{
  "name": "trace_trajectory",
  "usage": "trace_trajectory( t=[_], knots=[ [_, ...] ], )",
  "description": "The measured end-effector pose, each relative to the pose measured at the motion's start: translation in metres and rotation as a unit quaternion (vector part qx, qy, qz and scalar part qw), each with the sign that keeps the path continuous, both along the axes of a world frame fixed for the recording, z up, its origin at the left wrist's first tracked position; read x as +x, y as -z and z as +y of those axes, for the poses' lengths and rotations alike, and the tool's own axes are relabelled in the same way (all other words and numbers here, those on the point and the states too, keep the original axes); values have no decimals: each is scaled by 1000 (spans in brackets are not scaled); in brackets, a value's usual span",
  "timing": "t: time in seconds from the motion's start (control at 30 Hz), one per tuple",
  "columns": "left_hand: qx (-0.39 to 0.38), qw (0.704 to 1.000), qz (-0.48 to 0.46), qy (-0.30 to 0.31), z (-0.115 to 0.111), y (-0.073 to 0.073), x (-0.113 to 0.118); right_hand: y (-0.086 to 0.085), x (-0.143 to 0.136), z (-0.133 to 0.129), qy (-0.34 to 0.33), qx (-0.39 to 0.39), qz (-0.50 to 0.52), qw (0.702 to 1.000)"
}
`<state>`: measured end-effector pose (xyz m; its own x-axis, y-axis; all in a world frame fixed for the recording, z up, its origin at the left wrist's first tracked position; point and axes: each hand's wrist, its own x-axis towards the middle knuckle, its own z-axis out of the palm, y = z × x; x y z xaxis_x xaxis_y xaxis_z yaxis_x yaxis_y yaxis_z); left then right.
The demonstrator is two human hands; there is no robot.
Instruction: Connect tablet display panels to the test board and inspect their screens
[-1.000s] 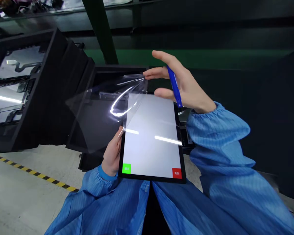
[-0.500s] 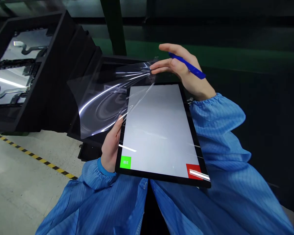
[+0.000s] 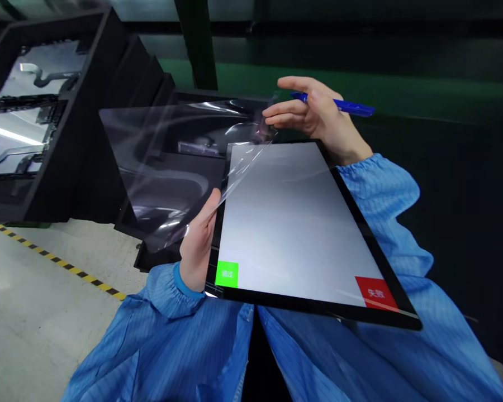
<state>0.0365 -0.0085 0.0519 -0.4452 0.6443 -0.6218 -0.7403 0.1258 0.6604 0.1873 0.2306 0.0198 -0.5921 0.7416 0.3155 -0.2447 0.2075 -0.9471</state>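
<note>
Head camera shows the lit tablet (image 3: 293,218) tilted before the person's blue smock (image 3: 171,352), its left border clamped in the left hand (image 3: 198,248), thumb on top, other fingers hidden. Just beyond the tablet's far edge, the right hand (image 3: 318,114) pinches transparent film (image 3: 151,192) and holds a blue pen (image 3: 358,108), topmost finger standing apart; the film spreads left of the tablet toward black trays (image 3: 96,125).

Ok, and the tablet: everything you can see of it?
The tablet is a thin, glossy slab with a black border and a lit, pale grey screen. Green and red squares with characters mark its near corners. It sits tilted before the torso, left edge in the left hand. Clear film overlaps its far-left corner; contact unclear.
</note>
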Motion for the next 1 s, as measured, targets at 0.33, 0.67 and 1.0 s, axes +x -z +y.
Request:
trace_trajectory(
  t=[0.33,0.67,1.0],
  knots=[
    [49,998,-23,9,-5,9,-4,11,-4,13,9,4,-9,1000],
    [46,997,-60,-10,-3,1,-1,3,-5,8,14,-7,-12,1000],
    [32,999,17,-16,-5,5,-3,-13,0,-14,15,13,-8,1000]
  ],
)
